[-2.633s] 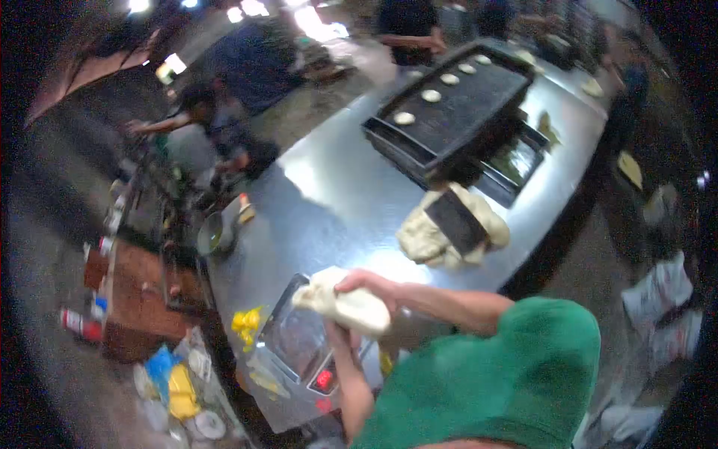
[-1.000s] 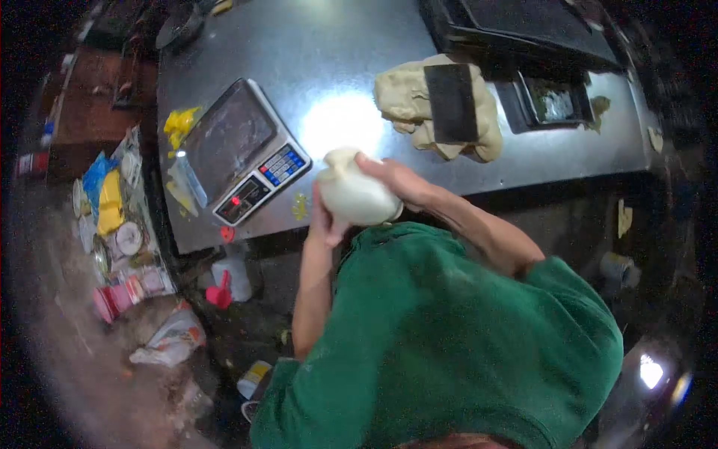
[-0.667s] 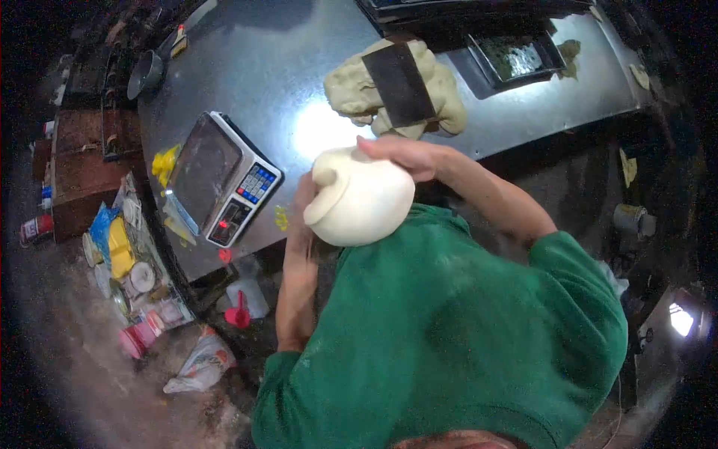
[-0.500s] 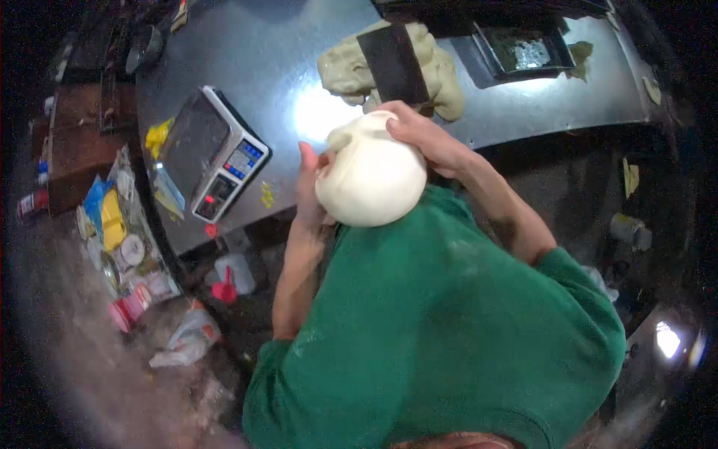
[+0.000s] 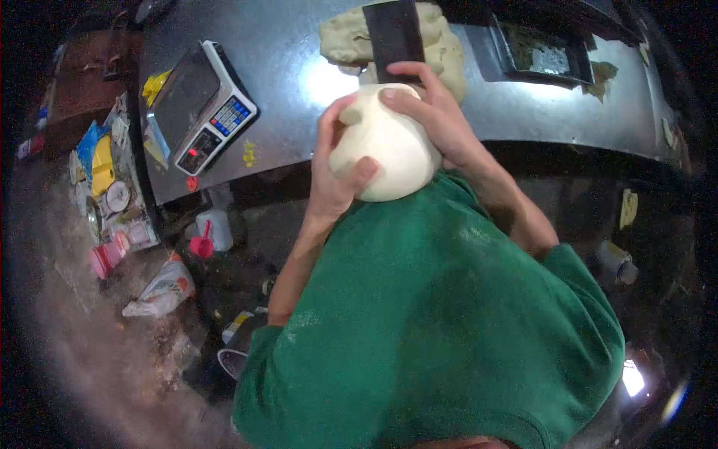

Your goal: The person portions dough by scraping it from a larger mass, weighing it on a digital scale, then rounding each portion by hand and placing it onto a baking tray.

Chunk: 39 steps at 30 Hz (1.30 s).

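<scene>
A smooth, pale ball of dough [image 5: 393, 153] is held close to the front of the green shirt, near the metal table's edge. My left hand [image 5: 336, 161] wraps its left side, with the thumb pressed on the front. On the upper right, my right hand [image 5: 441, 116] grips it, thumb on top and fingers over the far side. Beyond the hands, a larger mass of dough [image 5: 344, 37] lies on the table, and a dark flat blade or board [image 5: 394, 37] rests across it.
A digital scale [image 5: 217, 123] stands at the left of the metal table [image 5: 277, 75], near yellow scraps [image 5: 154, 86]. A dark tray [image 5: 538, 52] sits at the back right. Below left are a cluttered shelf [image 5: 138, 217], a white jug [image 5: 217, 228] and a plastic bag [image 5: 166, 290].
The view has shifted, so the table sits higher. My left thumb has come round onto the front of the dough ball, and my right fingers are spread further over its far side.
</scene>
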Available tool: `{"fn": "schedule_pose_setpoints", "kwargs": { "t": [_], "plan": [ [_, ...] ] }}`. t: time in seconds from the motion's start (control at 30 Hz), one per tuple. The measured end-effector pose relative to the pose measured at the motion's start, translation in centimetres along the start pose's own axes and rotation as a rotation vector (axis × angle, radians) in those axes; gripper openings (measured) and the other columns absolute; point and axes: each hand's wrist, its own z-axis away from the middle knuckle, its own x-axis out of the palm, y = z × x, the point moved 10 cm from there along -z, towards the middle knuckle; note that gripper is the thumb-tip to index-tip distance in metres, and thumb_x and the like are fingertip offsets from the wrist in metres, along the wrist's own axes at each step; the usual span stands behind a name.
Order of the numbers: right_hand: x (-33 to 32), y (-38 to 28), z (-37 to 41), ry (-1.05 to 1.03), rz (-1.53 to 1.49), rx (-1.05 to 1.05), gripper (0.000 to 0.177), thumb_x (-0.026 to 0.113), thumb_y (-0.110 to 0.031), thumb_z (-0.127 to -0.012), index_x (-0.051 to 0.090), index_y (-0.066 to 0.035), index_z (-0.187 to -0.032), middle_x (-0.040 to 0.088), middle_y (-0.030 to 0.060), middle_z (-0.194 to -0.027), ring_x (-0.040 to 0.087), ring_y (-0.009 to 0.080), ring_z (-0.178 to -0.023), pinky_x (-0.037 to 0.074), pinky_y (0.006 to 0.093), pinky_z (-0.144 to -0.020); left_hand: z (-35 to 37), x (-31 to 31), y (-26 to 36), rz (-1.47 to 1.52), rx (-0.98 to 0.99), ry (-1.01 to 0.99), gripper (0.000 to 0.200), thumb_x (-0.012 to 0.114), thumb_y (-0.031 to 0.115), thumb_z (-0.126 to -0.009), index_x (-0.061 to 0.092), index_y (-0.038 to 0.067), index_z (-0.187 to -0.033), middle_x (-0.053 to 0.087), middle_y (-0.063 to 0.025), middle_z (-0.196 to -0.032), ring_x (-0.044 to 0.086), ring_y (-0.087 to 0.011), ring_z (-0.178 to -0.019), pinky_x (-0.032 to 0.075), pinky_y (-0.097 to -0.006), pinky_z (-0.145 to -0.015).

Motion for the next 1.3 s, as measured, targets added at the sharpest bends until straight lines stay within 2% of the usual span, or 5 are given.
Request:
{"fn": "schedule_pose_setpoints", "kwargs": {
  "t": [0.23, 0.53, 0.83, 0.97, 1.3],
  "plan": [
    [7.4, -2.3, -3.3, -0.307, 0.161, -0.199, 0.046, 0.056, -0.036, -0.1, 0.056, -0.005, -0.133, 0.061, 0.011, -0.12, 0.06, 0.0173, -0.106, 0.048, 0.0317, -0.092, -0.4, -4.3, 1.7, 0.335, -0.064, -0.013, 0.04, 0.065, 0.044, -0.093, 0.05, 0.008, -0.084, 0.054, -0.0034, -0.083, 0.052, -0.0139, -0.081, 0.043, -0.0291, -0.074],
    [16.0, -7.6, 0.3, -0.344, 0.168, -0.363, 0.056, 0.066, -0.047, -0.092, 0.061, -0.005, -0.129, 0.063, 0.0099, -0.115, 0.059, 0.0204, -0.11, 0.045, 0.0355, -0.098, -4.5, -10.9, 9.9, -0.212, 0.197, 0.108, 0.131, 0.078, 0.075, -0.062, 0.021, 0.005, -0.157, 0.035, -0.0106, -0.155, 0.041, -0.0273, -0.136, 0.036, -0.04, -0.114],
    [24.8, -13.3, 3.7, -0.524, 0.538, -1.131, 0.016, 0.071, -0.022, -0.084, 0.068, -0.006, -0.085, 0.065, 0.01, -0.086, 0.062, 0.0244, -0.079, 0.039, 0.0344, -0.071, -3.0, -9.5, 6.7, 0.223, 0.027, -0.505, 0.105, 0.073, 0.07, -0.074, 0.043, -0.001, -0.146, 0.052, -0.0198, -0.14, 0.051, -0.0287, -0.13, 0.037, -0.0397, -0.112],
    [24.1, -14.9, 3.8, -0.129, 0.877, -1.33, 0.057, 0.063, -0.041, -0.082, 0.059, -0.002, -0.124, 0.051, 0.0271, -0.128, 0.052, 0.0297, -0.116, 0.03, 0.0447, -0.111, -2.5, -12.8, 9.8, 0.213, 0.164, -0.337, 0.069, 0.075, 0.057, -0.082, 0.061, 0.003, -0.122, 0.062, -0.0103, -0.119, 0.058, -0.0189, -0.11, 0.046, -0.0339, -0.096],
    [25.0, -8.4, -1.5, -0.455, -0.004, -0.339, 0.099, 0.071, -0.06, -0.072, 0.041, -0.001, -0.145, 0.054, 0.0175, -0.136, 0.05, 0.0264, -0.126, 0.038, 0.0374, -0.105, -0.5, -14.5, 21.2, -0.417, 0.807, -0.066, 0.01, 0.07, 0.014, -0.09, 0.066, 0.005, -0.093, 0.068, -0.012, -0.082, 0.068, -0.0266, -0.072, 0.054, -0.0369, -0.067]
  ]
}}
